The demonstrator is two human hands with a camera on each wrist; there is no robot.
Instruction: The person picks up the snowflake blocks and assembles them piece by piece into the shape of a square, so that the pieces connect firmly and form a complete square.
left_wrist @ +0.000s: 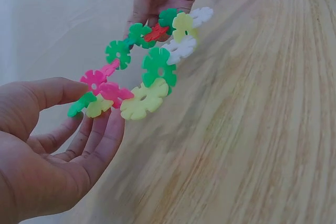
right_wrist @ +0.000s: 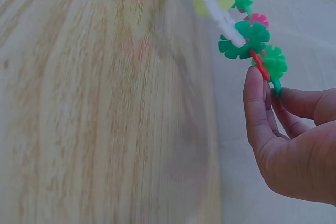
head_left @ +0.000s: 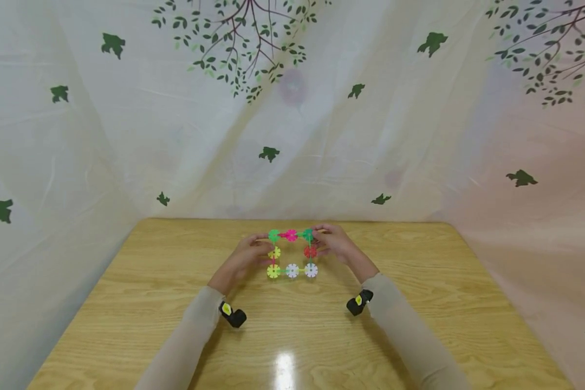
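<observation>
A square ring of interlocking plastic flower discs (head_left: 292, 270) is held up above the table between both hands. Its pieces are green, pink, red, yellow and white, slotted edge to edge around a hollow middle. My left hand (head_left: 247, 254) pinches the ring's left side; in the left wrist view the thumb lies over a pink disc (left_wrist: 94, 80) and the fingers pass beneath the green and yellow ones. On the opposite side my right hand (head_left: 340, 242) pinches the ring near its far corner, with thumb and fingers at a red disc (right_wrist: 260, 66) and the green disc (right_wrist: 274, 64) beside it.
The wooden table (head_left: 292, 330) spreads below, with a bright light reflection near its front. A pale cloth (head_left: 214, 135) printed with leaves and birds hangs behind the table's back edge and along the sides. Small black cameras (head_left: 234, 315) sit on both wrists.
</observation>
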